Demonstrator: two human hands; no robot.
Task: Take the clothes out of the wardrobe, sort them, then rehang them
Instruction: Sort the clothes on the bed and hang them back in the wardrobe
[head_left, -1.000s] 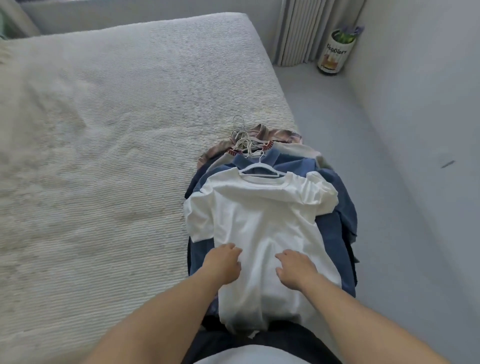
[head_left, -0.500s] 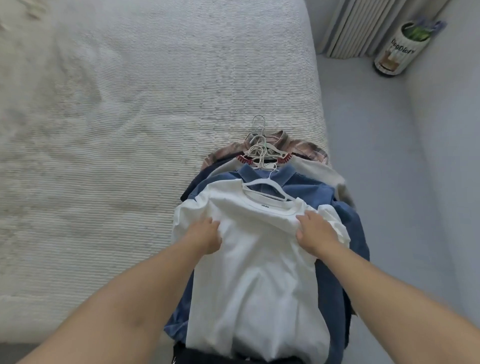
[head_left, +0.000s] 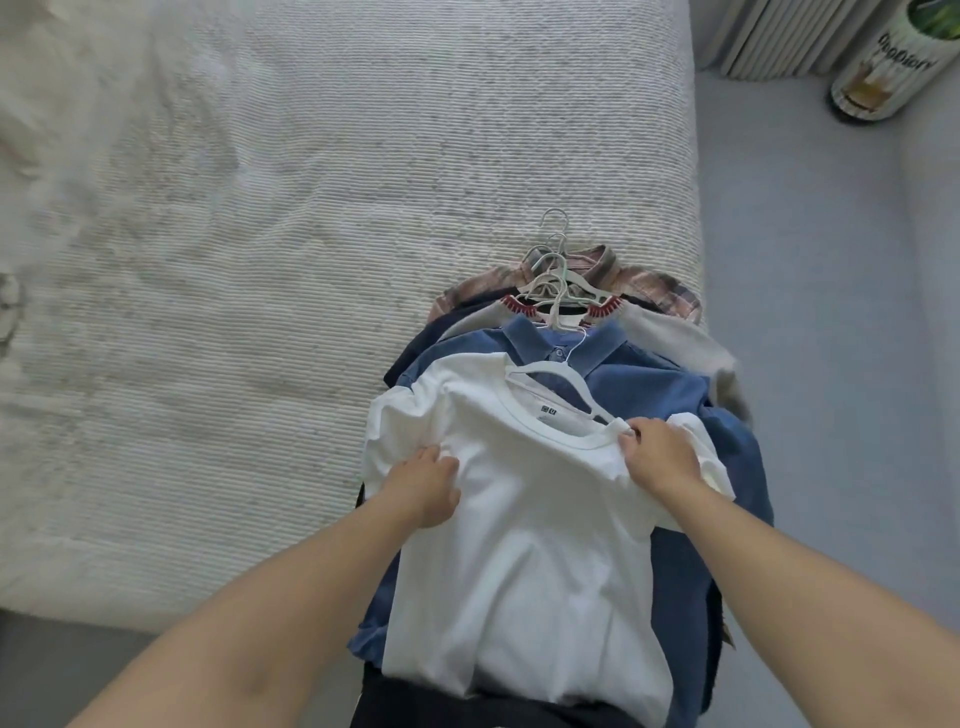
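A white T-shirt (head_left: 524, 551) lies on top of a pile of clothes at the bed's right edge, with its white hanger (head_left: 558, 378) half out of the neck. My left hand (head_left: 423, 486) grips the shirt's left shoulder fabric. My right hand (head_left: 657, 457) pinches the collar and right shoulder by the hanger's arm. Under it lie a blue denim shirt (head_left: 649, 384), a cream top with red-trimmed collar (head_left: 670, 332) and a plaid shirt (head_left: 649, 286), all on hangers whose hooks (head_left: 550, 260) bunch together at the top.
The bed (head_left: 260, 260) with its cream ribbed cover stretches left and away. Grey floor (head_left: 831, 312) runs along the right. A printed cylindrical bin (head_left: 883, 67) and a white radiator (head_left: 779, 36) stand at the far right corner.
Both hands have moved from the shirt's middle up to its shoulders and taken hold of the fabric. The hanger now shows more outside the neck. My view has shifted closer and leftward.
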